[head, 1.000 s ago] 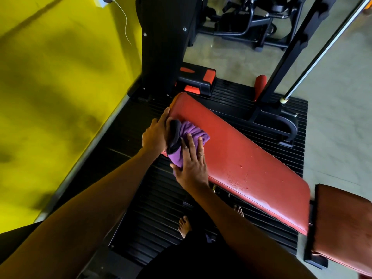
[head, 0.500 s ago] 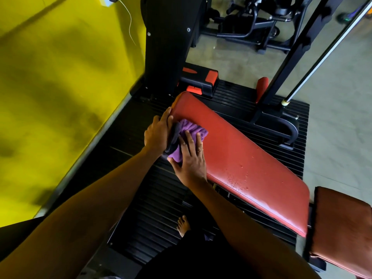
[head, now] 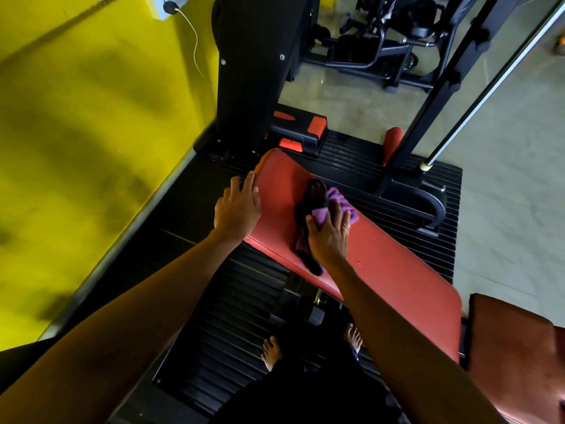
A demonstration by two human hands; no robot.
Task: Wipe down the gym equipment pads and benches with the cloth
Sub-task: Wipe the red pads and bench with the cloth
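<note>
A long red padded bench (head: 382,264) runs diagonally from the upper middle down to the right. A purple and black cloth (head: 319,206) lies bunched on its upper part. My right hand (head: 328,237) presses flat on the cloth with fingers spread and straight. My left hand (head: 237,208) rests on the bench's left edge near its top end, fingers laid over the rim. A second red pad (head: 513,347) sits at the lower right.
A yellow wall (head: 91,148) stands close on the left. A black machine column (head: 253,71) rises behind the bench. Black frame bars and a steel rod (head: 489,87) slant at the right. The black ribbed mat (head: 232,316) lies underfoot, with my bare feet (head: 270,351) on it.
My right hand has slid the cloth from the bench's left edge toward its middle. My left hand has come off the cloth and stays on the bench edge.
</note>
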